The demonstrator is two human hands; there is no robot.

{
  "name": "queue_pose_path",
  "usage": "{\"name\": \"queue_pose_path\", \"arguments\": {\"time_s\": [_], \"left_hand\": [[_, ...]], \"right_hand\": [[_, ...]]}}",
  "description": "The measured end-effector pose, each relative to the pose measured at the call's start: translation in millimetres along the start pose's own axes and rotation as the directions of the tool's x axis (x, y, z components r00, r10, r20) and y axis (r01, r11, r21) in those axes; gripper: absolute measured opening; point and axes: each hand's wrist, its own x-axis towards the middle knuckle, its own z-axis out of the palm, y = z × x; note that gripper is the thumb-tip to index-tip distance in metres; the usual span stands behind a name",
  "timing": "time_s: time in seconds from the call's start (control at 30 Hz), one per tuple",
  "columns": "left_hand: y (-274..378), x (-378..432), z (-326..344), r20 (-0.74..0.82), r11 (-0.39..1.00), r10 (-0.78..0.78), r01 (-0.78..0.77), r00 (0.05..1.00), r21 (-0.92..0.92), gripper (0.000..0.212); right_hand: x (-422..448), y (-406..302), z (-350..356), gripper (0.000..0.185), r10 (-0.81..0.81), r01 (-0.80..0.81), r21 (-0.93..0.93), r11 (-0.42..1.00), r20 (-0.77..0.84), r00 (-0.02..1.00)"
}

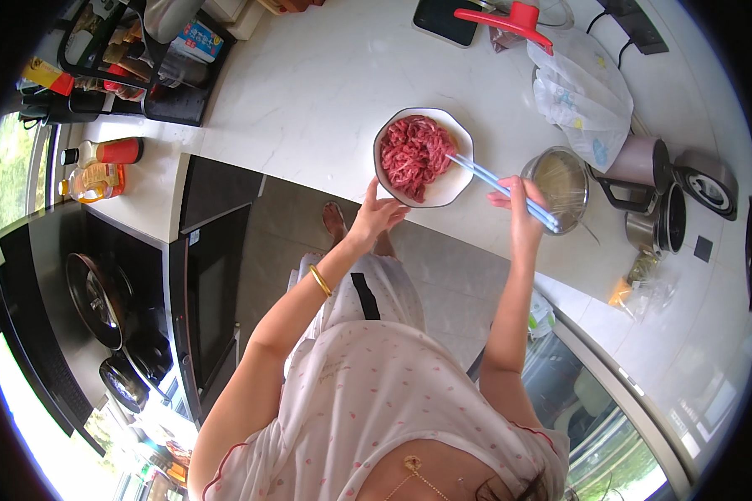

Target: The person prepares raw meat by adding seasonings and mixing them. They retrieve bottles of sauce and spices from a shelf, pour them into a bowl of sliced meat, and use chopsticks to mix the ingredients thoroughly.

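Note:
A white octagonal bowl [454,188] with a dark rim stands near the counter's front edge and holds sliced raw red meat [415,156]. My left hand [376,216] touches the bowl's near-left rim, thumb and fingers spread against its side. In my right hand [519,197] are light-blue chopsticks [485,177], their pale tips at the right side of the meat. Just beyond that hand, to the right, stands a round bowl [561,188] with clear wrap over it, partly hidden by the hand and chopsticks.
A plastic bag [583,100], a lidded jug [636,164] and small pots [655,225] stand at the right. A black tablet-like device [446,22] lies at the back. Sauce bottles [103,151] and a black seasoning rack [182,116] are at the left, near a hob with a covered pan [94,300].

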Motion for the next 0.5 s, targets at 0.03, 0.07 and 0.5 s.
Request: {"name": "queue_pose_path", "arguments": {"time_s": [0.03, 0.07, 0.5], "left_hand": [[-4, 1, 3, -0.018, 1.0, -0.007, 0.007, 1.0, -0.016, 0.071], [-9, 2, 7, -0.038, 0.999, -0.014, 0.012, 0.999, -0.032, 0.071], [-2, 24, -1, -0.289, 0.992, 0.127, -0.116, 0.949, 0.055, 0.072]], "right_hand": [[1, -5, -4, 0.02, -0.061, 0.065, -0.076, 0.995, 0.058, 0.996], [3, -10, -1, 0.014, -0.129, 0.138, -0.119, 0.983, 0.083, 0.988], [73, 32, 50, 0.016, -0.183, 0.198, -0.034, 0.98, 0.26, 0.948]]}}
